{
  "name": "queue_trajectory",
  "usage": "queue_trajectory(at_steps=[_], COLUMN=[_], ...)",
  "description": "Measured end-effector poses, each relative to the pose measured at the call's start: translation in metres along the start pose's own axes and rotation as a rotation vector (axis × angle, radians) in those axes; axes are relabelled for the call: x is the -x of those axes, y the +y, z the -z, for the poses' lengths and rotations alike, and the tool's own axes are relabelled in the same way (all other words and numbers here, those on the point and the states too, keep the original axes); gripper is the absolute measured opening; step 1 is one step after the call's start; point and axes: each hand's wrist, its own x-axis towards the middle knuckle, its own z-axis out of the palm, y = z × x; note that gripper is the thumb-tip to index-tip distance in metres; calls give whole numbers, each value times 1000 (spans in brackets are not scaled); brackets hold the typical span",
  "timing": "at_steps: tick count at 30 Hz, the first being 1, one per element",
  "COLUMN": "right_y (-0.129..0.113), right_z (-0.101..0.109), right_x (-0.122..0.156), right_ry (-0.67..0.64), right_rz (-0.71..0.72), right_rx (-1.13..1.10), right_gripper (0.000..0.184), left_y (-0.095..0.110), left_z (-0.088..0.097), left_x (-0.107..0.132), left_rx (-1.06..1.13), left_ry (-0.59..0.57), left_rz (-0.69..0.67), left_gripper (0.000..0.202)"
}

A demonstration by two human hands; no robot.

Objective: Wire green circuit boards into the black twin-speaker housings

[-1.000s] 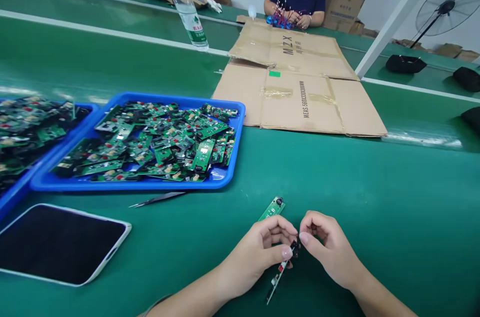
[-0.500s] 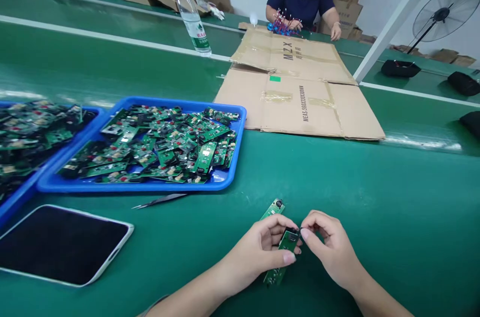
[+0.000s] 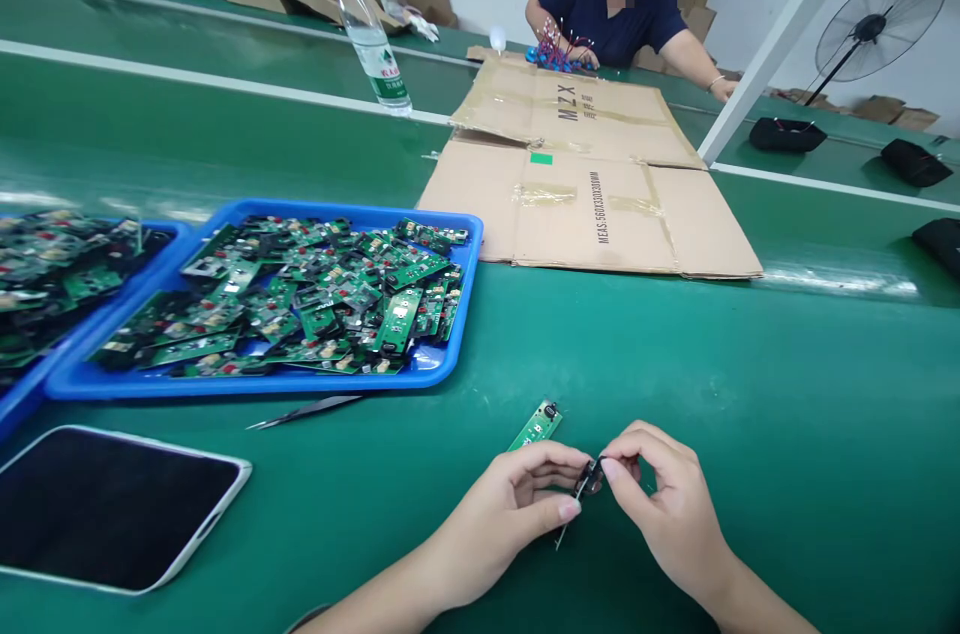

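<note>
While your left hand [image 3: 517, 499] pinches a thin circuit board [image 3: 576, 499] edge-on, your right hand's [image 3: 664, 504] fingertips clamp its top end above the green table [image 3: 750, 414].

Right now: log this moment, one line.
left hand: pinches circuit board edge-on | right hand: fingertips at board's top | second board: on belt behind

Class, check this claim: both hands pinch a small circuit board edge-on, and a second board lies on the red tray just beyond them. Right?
Not quite. The head view shows the second board lying on the green table, not a red tray. Both the left hand and right hand do pinch the small circuit board.
</note>
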Motion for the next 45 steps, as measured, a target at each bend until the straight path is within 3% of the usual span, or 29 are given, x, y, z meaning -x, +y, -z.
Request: queue_trajectory(at_steps=[4, 19, 29, 41, 45], right_y=[1, -2, -5, -2, -2], right_z=[-2, -5, -2, 5, 6], right_x=[3, 7, 4, 2, 0], right_ry=[30, 9, 14, -118, -75], right_rz=[57, 158, 362, 485, 622], right_rx=[30, 75, 137, 234, 340], right_gripper=[15, 16, 13, 17, 18], left_y=[-5, -1, 0, 2, 1], left_z=[-1, -3, -4, -1, 1], left_x=[0, 1, 1, -1, -2], left_rx=[-29, 58, 82, 164, 154], left_ry=[56, 12, -16, -70, -67], left_rz=[-2, 57, 96, 162, 197], left_gripper=[29, 29, 32, 37, 35])
